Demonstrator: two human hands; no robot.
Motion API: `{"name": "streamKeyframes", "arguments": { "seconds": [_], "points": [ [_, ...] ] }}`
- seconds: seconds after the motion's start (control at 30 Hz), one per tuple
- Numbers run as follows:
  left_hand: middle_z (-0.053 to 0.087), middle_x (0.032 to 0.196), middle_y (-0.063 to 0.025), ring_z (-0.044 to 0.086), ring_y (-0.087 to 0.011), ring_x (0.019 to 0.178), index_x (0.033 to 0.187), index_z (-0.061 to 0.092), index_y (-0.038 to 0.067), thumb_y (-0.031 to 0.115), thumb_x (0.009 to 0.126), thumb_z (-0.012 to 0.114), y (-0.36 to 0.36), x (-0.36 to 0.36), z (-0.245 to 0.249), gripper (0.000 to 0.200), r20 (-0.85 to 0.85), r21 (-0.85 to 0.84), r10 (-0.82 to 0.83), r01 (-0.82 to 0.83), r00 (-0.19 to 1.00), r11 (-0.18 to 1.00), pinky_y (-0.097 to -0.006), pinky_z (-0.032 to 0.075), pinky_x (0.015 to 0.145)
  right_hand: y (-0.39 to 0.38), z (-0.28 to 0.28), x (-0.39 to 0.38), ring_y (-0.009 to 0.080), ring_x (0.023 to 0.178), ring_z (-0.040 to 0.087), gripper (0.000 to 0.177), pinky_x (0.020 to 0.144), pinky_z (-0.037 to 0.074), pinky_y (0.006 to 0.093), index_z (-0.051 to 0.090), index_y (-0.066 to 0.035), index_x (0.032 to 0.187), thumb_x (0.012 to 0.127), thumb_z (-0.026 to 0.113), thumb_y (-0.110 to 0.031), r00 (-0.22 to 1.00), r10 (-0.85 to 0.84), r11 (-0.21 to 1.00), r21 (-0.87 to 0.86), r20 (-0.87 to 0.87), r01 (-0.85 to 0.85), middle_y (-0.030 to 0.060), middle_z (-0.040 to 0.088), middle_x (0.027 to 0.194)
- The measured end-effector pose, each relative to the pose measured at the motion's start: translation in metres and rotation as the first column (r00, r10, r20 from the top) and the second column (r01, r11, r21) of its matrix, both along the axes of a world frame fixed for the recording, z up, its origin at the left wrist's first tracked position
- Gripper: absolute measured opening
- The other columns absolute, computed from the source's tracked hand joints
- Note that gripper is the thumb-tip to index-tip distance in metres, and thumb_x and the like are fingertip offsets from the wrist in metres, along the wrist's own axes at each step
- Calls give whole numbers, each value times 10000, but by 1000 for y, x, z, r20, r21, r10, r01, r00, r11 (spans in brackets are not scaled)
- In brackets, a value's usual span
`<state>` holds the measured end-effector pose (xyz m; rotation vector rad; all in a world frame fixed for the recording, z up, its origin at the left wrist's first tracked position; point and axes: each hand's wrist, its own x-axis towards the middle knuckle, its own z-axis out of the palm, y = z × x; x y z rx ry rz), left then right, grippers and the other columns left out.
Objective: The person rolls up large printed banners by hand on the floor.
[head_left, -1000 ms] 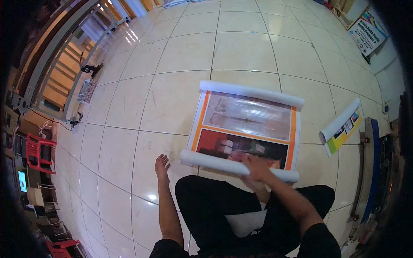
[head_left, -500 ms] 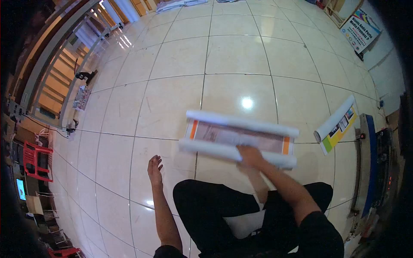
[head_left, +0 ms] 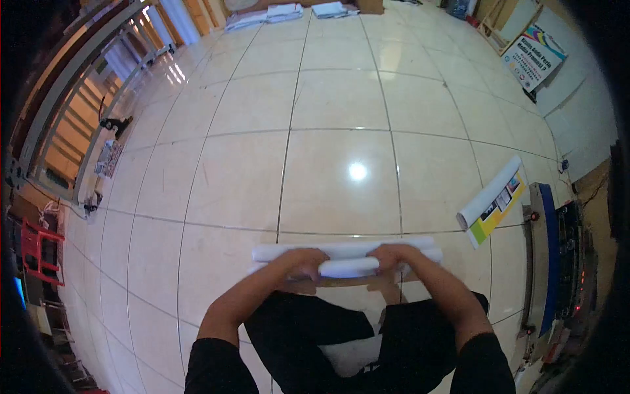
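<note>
A printed banner (head_left: 351, 250) lies on the floor in front of my crossed legs, rolled up from both ends with its white back outward. Its two rolls sit close together, and the printed strip between them is hidden. My left hand (head_left: 306, 261) is wrapped round the nearer roll (head_left: 348, 267), left of its middle. On the right part of that same roll, my right hand (head_left: 392, 255) is closed in a similar grip. The fingertips of both hands are partly hidden.
Another partly rolled banner (head_left: 492, 197), yellow and green, lies to the right beside a long blue-edged machine (head_left: 543, 262). A metal frame (head_left: 85, 125) and a red chair (head_left: 42, 249) stand left. Folded white sheets (head_left: 284, 12) are at the back, and a sign (head_left: 533, 59) leans at the right wall.
My left hand has come from the floor's left side onto the banner. The nearer roll now lies close to the farther one, covering the print. The view has shifted.
</note>
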<state>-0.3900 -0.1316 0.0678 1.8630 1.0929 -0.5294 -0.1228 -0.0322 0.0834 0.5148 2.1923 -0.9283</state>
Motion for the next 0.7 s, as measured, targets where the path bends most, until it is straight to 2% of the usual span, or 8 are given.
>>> {"name": "streamKeyframes", "arguments": {
  "seconds": [0.03, 0.13, 0.23, 0.33, 0.4, 0.5, 0.57, 0.7],
  "points": [
    [648, 1126, -213, 631, -326, 1034, 1149, 621, -2, 281, 596, 806, 29, -24, -7, 648, 118, -82, 51, -41, 992, 996, -433, 502, 889, 36, -7, -7, 325, 1068, 620, 670, 897, 505, 447, 582, -29, 1215, 669, 768, -370, 999, 0, 994, -107, -53, -6, 203, 641, 1161],
    [664, 1083, -222, 645, -362, 1003, 1251, 553, 62, 316, 616, 795, 145, -80, 44, 726, -90, 420, 384, -315, 919, 851, -464, 500, 890, 174, 0, -53, 337, 1090, 611, 665, 970, 454, 466, 552, -63, 1279, 712, 750, -348, 981, -135, 898, 401, -141, 181, 187, 637, 1179],
    [666, 1052, -193, 629, -356, 1017, 1221, 553, 92, 244, 712, 746, 198, -101, 199, 565, 82, 907, 557, -294, 826, 303, -466, 473, 906, 207, 186, -87, 317, 1025, 626, 487, 904, 472, 469, 591, -120, 1222, 748, 691, -172, 813, 1, 407, 743, -582, 531, 125, 662, 1103],
    [661, 923, -140, 630, -332, 880, 1083, 594, 80, 164, 650, 778, 175, -91, 335, 478, 275, 901, 289, -141, 917, -411, -459, 464, 795, 179, 318, -78, 271, 911, 631, 453, 829, 492, 421, 609, -134, 1128, 698, 746, -174, 505, 542, -18, 592, -672, 806, 71, 665, 945],
    [668, 965, -129, 638, -342, 898, 1090, 621, 87, 128, 619, 798, 130, -65, 390, 505, 292, 832, 235, -125, 927, -541, -428, 484, 814, 142, 367, -67, 260, 914, 621, 467, 833, 478, 400, 611, -126, 1108, 666, 758, -160, 459, 647, -138, 498, -609, 856, 60, 649, 949],
    [658, 978, -117, 626, -338, 929, 1088, 611, 94, 125, 607, 796, 53, -32, 392, 517, 222, 863, 336, -24, 915, -505, -432, 477, 836, 68, 373, -37, 248, 955, 609, 483, 846, 465, 405, 606, -136, 1113, 653, 754, -139, 531, 582, -114, 585, -616, 803, 54, 640, 1004],
    [641, 986, -126, 610, -345, 941, 1120, 586, 106, 106, 572, 779, 19, -15, 354, 581, 259, 932, 431, -106, 864, -347, -454, 451, 882, 41, 327, -22, 270, 1035, 568, 542, 895, 437, 439, 583, -114, 1153, 634, 739, -93, 553, 451, 69, 645, -701, 761, 82, 610, 1095],
    [613, 938, -138, 599, -320, 932, 996, 556, 67, 126, 632, 731, -14, -13, 195, 409, 288, 939, 421, -339, 860, 52, -472, 433, 874, 12, 163, -9, 310, 1050, 552, 549, 928, 423, 466, 560, -93, 1165, 654, 759, -115, 643, 133, 448, 625, -754, 640, 100, 596, 1085]
  ]
}}
